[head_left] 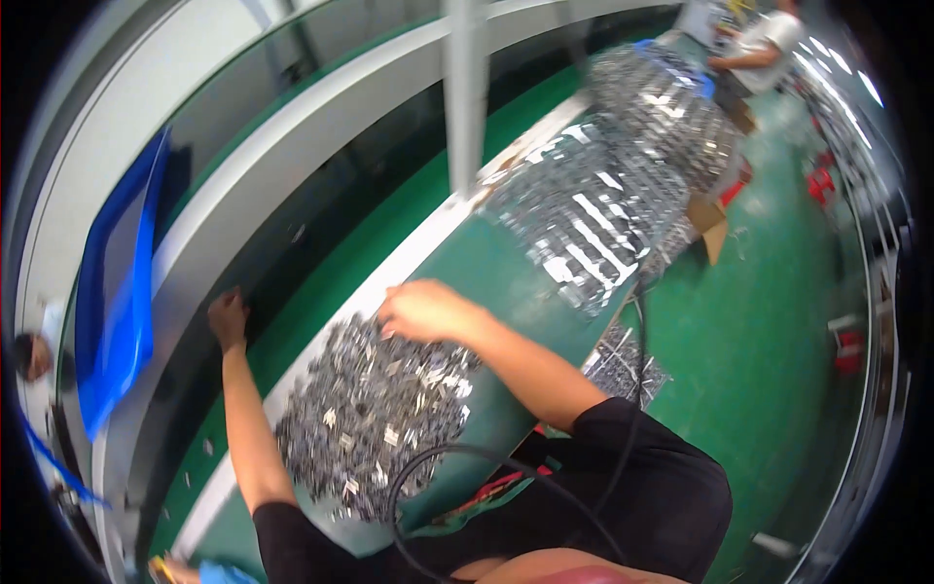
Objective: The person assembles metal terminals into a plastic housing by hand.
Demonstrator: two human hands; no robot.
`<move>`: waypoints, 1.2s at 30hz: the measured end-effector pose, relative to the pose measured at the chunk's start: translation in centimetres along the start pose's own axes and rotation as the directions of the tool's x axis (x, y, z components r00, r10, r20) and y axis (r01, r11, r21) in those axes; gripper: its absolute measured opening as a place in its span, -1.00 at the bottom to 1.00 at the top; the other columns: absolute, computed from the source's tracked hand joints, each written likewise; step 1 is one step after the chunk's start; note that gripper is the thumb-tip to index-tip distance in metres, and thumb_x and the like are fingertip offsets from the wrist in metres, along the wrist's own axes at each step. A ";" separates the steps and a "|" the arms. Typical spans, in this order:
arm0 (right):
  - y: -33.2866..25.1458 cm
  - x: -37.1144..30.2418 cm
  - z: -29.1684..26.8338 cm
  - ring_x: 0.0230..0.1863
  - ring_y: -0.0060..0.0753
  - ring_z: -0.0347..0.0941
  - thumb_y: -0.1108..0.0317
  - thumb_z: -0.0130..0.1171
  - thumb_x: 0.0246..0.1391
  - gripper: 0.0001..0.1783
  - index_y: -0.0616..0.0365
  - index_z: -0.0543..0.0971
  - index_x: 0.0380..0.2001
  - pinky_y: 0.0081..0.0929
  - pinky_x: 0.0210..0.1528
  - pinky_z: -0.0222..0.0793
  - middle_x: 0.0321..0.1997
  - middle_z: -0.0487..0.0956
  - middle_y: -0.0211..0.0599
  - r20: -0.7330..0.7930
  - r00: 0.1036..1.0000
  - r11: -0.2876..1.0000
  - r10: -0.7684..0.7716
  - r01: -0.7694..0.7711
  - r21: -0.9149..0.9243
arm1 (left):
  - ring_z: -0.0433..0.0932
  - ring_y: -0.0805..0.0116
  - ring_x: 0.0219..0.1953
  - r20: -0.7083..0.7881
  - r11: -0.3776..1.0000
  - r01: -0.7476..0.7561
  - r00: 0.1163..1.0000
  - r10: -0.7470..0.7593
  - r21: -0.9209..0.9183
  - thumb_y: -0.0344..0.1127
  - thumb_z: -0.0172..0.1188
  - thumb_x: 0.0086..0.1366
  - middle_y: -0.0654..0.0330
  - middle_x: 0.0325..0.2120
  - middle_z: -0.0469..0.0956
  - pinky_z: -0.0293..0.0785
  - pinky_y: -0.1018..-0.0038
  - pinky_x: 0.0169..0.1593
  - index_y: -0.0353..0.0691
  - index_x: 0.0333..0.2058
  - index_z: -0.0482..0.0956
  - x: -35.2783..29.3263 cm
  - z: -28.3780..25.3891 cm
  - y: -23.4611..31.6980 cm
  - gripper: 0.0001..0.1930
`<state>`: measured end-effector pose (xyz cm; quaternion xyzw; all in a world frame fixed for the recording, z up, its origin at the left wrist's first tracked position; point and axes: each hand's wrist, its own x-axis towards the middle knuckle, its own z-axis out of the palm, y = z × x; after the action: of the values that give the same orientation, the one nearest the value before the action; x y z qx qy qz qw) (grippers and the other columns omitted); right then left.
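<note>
Along the green-topped table (457, 261), metal rows (593, 219) look laid out, metal-piece heap (375, 414) still unsorted; right hand (420, 310) at heap, left hand (229, 317) past edge, fingers curled, can't tell if holding.

Head cam, L of pair, wide fisheye; looks down & fwd from above wearer's black shirt (671, 477), near the hands (428, 310). Counter (457, 258) runs diag. to upper R, co-worker (762, 54) well off; edges bow twd rim.
</note>
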<state>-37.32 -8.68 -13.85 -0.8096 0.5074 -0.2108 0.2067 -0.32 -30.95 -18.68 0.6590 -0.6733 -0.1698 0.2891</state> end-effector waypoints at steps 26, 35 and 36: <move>-8.2 4.6 -2.6 -0.12 -0.24 0.60 0.63 0.17 0.08 -0.84 0.36 0.55 -0.22 -0.42 -0.16 0.56 -0.05 0.57 0.00 -0.066 0.996 0.208 -0.063 0.078 0.975 | 0.58 0.31 -0.35 0.002 0.983 0.030 1.000 -0.030 -0.179 -0.29 0.37 0.08 0.08 -0.35 0.57 0.50 0.41 -0.19 -0.21 -0.17 0.68 -16.6 -8.7 3.4 -0.69; -11.3 6.5 -4.4 -0.09 -0.19 0.59 0.63 0.12 0.10 -0.68 0.41 0.55 -0.04 -0.40 -0.03 0.53 -0.05 0.60 0.03 -0.043 0.992 -0.323 0.122 0.081 0.943 | 0.62 0.46 -0.21 0.045 0.560 0.044 0.999 -0.011 -0.827 -0.50 0.25 0.18 0.13 -0.20 0.63 0.48 0.60 -0.14 -0.35 -0.05 0.59 -19.2 -10.0 14.2 -0.67; -11.0 6.4 -3.8 -0.09 -0.16 0.60 0.64 0.12 0.10 -0.68 0.40 0.54 -0.04 -0.38 -0.05 0.54 -0.08 0.60 0.01 -0.134 0.985 -0.217 0.112 0.156 0.964 | 0.62 0.46 -0.21 0.043 0.455 0.036 0.999 0.005 -0.890 -0.56 0.26 0.16 0.13 -0.21 0.63 0.50 0.60 -0.13 -0.37 -0.02 0.56 -19.4 -10.2 15.0 -0.64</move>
<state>-28.77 -10.59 -3.88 -0.3314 0.1536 -0.5996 0.7121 -6.65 -9.14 -4.85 0.4140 -0.4852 -0.5117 0.5756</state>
